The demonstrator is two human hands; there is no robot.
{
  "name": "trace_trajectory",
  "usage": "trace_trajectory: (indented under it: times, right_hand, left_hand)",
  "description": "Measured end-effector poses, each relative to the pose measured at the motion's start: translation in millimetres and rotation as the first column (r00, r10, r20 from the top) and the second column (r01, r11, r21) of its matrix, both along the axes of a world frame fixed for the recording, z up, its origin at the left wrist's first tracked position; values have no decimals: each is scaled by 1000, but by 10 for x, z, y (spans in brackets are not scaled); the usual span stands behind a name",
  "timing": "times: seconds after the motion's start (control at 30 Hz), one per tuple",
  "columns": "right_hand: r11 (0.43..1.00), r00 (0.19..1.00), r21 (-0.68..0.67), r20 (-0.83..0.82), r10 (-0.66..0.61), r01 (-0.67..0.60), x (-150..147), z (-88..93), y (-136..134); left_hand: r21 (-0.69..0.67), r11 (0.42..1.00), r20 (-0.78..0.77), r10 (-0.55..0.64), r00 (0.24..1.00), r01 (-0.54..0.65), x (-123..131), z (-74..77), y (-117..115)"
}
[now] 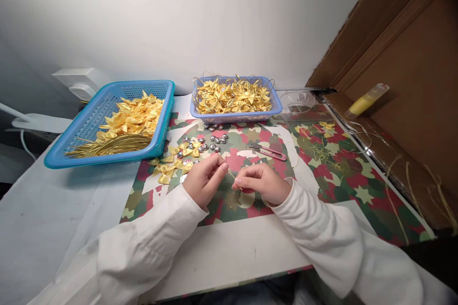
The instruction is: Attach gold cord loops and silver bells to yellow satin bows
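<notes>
My left hand (205, 179) and my right hand (263, 182) meet over the patterned mat (322, 171), both with fingers pinched. A thin gold thread (231, 175) runs between their fingertips. Just beyond my left hand lie a few loose yellow ribbon bows (175, 159) and several small silver beads (213, 143). Red-handled thread snips (268, 151) rest a little past my right hand.
A turquoise basket (89, 124) of yellow bows and gold loops stands at the left. A smaller blue basket (234, 116) of finished bows sits at the back. A cardboard box (411, 81) with a yellow glue tube (365, 101) lines the right side. A white socket (80, 81) is on the wall.
</notes>
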State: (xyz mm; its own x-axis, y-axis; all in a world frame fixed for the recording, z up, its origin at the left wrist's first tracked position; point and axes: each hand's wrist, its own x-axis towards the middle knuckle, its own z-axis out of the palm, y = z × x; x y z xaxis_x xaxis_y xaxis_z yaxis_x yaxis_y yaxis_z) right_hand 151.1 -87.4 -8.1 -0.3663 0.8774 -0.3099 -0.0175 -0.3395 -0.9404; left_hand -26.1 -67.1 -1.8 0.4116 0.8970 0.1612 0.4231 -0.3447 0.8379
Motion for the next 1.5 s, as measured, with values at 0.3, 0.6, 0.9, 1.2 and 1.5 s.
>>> trace_trajectory:
  times: [0.3,0.6,0.9,1.2,1.5]
  right_hand:
    - [1000,1000,12,8,4,-4,6,-31,-2]
    - [1000,1000,16,-8,18,-18,16,-42,-3]
    - [999,1000,34,-9,25,-25,17,-42,-3]
    - [998,1000,53,-8,26,-25,28,-31,3]
    - [840,953,540,222,-206,56,106,167,-30]
  left_hand:
    - [-44,998,27,47,999,-46,-8,1,8]
    - [-63,995,28,83,996,-82,-16,4,16]
    - [-71,989,12,133,991,-131,-27,-4,38]
    - [-73,984,12,162,987,-161,-43,-7,58]
    - [-82,985,21,154,988,-152,-71,87,37]
